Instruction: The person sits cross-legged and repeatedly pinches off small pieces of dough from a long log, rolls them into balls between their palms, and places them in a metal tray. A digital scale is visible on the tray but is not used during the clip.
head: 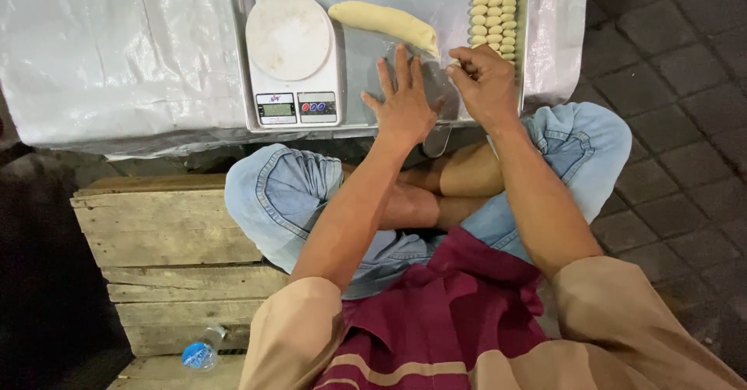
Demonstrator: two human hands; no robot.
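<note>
My left hand lies flat, fingers spread, on a metal tray, partly over the blade of a metal scraper. My right hand is curled beside it, fingertips pinched on a small piece of pale dough that is mostly hidden. A long roll of pale dough lies on the tray just beyond my left hand. Several small dough pieces sit in neat rows along the tray's right side.
A white digital kitchen scale stands on the tray's left part. Plastic sheeting covers the low table. A wooden pallet with a plastic bottle lies at lower left. Paving stones are to the right.
</note>
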